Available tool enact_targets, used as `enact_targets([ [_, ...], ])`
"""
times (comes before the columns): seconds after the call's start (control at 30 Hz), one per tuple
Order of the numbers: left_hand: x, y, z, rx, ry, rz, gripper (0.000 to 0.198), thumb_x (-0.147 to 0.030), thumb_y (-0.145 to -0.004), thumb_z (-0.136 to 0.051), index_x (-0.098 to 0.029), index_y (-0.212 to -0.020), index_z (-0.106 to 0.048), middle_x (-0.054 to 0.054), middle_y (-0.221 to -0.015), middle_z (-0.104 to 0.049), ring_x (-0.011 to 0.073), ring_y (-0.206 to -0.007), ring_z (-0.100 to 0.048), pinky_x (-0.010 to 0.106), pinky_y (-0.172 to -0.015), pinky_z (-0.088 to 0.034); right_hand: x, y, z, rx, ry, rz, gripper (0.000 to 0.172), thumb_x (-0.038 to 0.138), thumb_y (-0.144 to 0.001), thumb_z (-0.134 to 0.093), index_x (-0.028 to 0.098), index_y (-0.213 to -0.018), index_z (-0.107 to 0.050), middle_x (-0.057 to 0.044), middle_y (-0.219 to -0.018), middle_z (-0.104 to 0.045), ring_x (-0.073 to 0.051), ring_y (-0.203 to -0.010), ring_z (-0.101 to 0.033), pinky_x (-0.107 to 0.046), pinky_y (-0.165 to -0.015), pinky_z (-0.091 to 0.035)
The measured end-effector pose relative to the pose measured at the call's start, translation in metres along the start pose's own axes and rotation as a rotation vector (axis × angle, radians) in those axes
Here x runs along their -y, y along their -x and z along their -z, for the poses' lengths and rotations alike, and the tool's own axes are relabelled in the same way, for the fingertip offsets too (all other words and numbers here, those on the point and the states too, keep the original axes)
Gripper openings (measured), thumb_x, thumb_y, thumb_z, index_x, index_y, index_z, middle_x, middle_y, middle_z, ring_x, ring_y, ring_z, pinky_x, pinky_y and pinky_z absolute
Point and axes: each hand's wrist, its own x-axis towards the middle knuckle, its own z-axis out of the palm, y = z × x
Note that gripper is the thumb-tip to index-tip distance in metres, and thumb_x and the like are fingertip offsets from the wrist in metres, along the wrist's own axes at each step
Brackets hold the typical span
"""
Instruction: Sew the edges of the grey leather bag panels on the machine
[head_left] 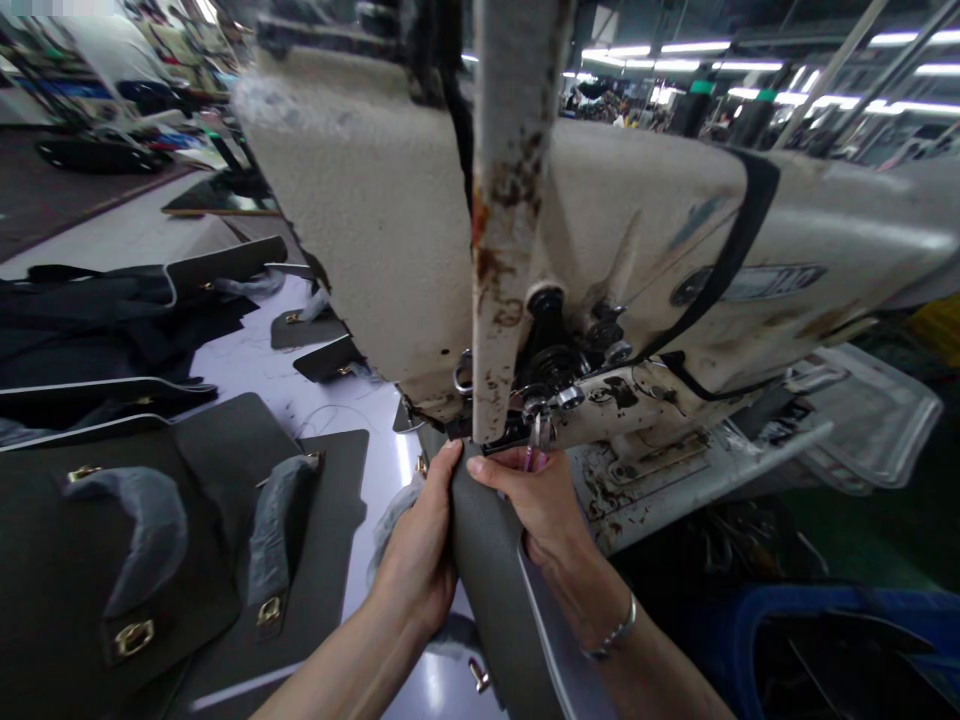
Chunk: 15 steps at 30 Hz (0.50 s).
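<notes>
A dark grey bag panel (487, 570) with a white edge runs up under the head of a cream sewing machine (375, 230). My left hand (420, 545) grips its left edge, thumb on top near the presser area. On the panel's right side, my right hand (546, 505) pinches it with the thumb. Small scissors (537, 445) with pink handles stick up from the fingers of that same hand. The needle is hidden behind the rusty upright bar (499, 250). Beside my left hand, a plastic-wrapped handle and gold hardware (478, 675) show partly.
More grey bag panels (330, 520) with plastic-wrapped handles (150, 540) and gold buckles lie on the white table at left. Dark fabric (112, 325) is piled behind them. A clear plastic tray (877, 420) is at right, above a blue bin (742, 640).
</notes>
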Motion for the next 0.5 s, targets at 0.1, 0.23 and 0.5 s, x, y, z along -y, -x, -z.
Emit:
enact_targets([
  [0.1, -0.004, -0.004, -0.002, -0.03, -0.003, 0.005, 0.033, -0.039, -0.087, -0.071, -0.013, -0.107, -0.076, 0.01, -0.088, -0.076, 0.0198, -0.076, -0.073, 0.025, -0.067, -0.062, -0.001, -0.002, 0.0, 0.001, 0.02, 0.009, 0.027, 0.03, -0.052, -0.092, 0.014, -0.058, -0.071, -0.004, -0.06, -0.069, -0.014, -0.052, -0.058, -0.027, -0.054, -0.048],
  [0.23, -0.005, -0.012, 0.0, -0.047, -0.005, -0.021, 0.03, -0.039, -0.087, -0.071, -0.015, -0.104, -0.077, 0.01, -0.091, -0.077, 0.0197, -0.079, -0.074, 0.026, -0.071, -0.063, -0.005, -0.002, 0.003, 0.025, 0.083, 0.066, 0.022, 0.028, -0.06, -0.089, 0.014, -0.062, -0.072, -0.004, -0.063, -0.07, -0.014, -0.054, -0.059, -0.027, -0.055, -0.048],
  [0.5, 0.006, 0.024, 0.029, 0.139, -0.205, -0.066, 0.049, -0.045, -0.08, -0.078, -0.026, -0.124, -0.071, 0.006, -0.136, -0.066, 0.0266, -0.132, -0.058, 0.037, -0.109, -0.051, -0.004, 0.015, 0.013, 0.117, 0.111, -0.029, 0.021, 0.03, -0.058, -0.086, 0.014, -0.066, -0.074, -0.002, -0.063, -0.069, -0.012, -0.054, -0.058, -0.023, -0.052, -0.046],
])
